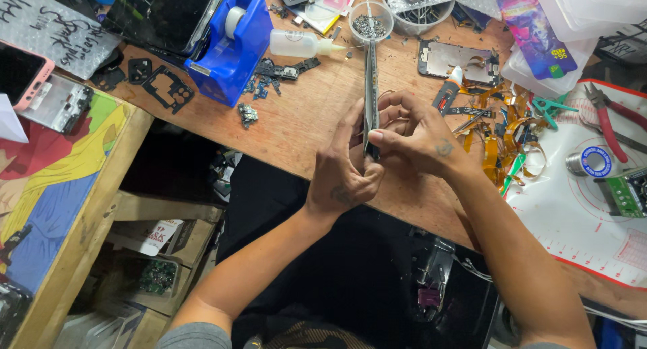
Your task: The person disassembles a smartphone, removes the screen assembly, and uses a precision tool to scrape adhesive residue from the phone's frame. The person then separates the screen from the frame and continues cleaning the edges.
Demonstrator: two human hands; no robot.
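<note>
A thin mobile phone is held edge-on above the wooden workbench, its long side pointing away from me. My left hand grips its near end from the left, thumb up along the edge. My right hand closes on the same end from the right, fingers curled over the edge and thumb pressed at the seam. Both hands touch each other around the phone.
A blue tape dispenser, a white squeeze bottle, a small cup of screws, loose black parts, an opened phone frame, orange flex cables, red pliers, a solder spool on a white mat.
</note>
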